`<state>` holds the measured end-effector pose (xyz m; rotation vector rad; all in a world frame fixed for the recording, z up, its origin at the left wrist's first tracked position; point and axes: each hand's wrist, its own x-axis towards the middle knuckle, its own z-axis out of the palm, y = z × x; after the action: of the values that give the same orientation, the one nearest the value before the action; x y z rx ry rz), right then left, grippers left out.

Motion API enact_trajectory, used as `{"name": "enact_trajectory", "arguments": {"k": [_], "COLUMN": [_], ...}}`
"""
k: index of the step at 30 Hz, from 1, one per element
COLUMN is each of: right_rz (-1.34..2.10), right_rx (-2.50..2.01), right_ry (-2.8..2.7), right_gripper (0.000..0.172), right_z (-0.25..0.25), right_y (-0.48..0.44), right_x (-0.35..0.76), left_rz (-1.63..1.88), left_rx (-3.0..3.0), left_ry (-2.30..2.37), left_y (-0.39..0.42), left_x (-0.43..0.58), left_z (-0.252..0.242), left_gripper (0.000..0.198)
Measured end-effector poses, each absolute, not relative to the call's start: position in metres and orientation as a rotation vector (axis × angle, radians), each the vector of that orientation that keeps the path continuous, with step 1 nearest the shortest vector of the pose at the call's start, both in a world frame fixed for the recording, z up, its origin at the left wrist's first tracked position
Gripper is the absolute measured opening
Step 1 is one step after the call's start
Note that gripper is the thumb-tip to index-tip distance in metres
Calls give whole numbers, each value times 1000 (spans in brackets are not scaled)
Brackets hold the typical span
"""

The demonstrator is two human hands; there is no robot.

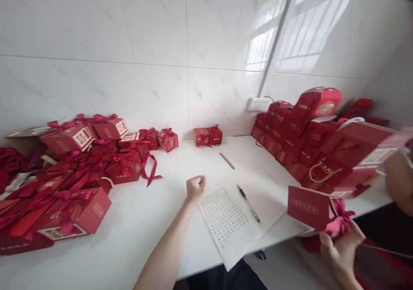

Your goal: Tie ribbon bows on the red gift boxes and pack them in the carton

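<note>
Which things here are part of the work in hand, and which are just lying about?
In use: red ribbon-tied gift box held by right hand; loose pile of boxes; stacked boxes; left hand, fisted beside printed sheet.
Lying about: pen; wooden stick; wall socket strip.

The printed sheet is thin, matt white paper. On it lies a pen of glossy black plastic with metal trim; beyond it lies a bare wooden strip. The worktop under the sheet is smooth and white. The box right of the sheet is matt red card with a satin ribbon. The wall tiles behind are glossy.
</note>
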<state>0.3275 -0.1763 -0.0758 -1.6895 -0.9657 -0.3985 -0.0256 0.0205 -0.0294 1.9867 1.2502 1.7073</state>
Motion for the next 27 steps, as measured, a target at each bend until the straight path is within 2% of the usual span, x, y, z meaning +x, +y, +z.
{"name": "enact_trajectory", "arguments": {"k": [7,20,27], "right_rz": [-248,-61,-78], "right_rx": [-1889,-2176,-2185], "right_ry": [-778,-854,-919], "right_gripper": [100,74,75], "right_z": [-86,-60,-63], "right_y": [-134,-138,-137], "right_x": [294,282,286], "left_rz": [1699,1675,1747], "left_rx": [1678,1418,1162], "left_ry": [1528,1737,1915], "left_y": [36,46,56], "left_x": [-42,-38,-39], "left_z": [-25,-16,-4], "left_gripper": [42,34,34]}}
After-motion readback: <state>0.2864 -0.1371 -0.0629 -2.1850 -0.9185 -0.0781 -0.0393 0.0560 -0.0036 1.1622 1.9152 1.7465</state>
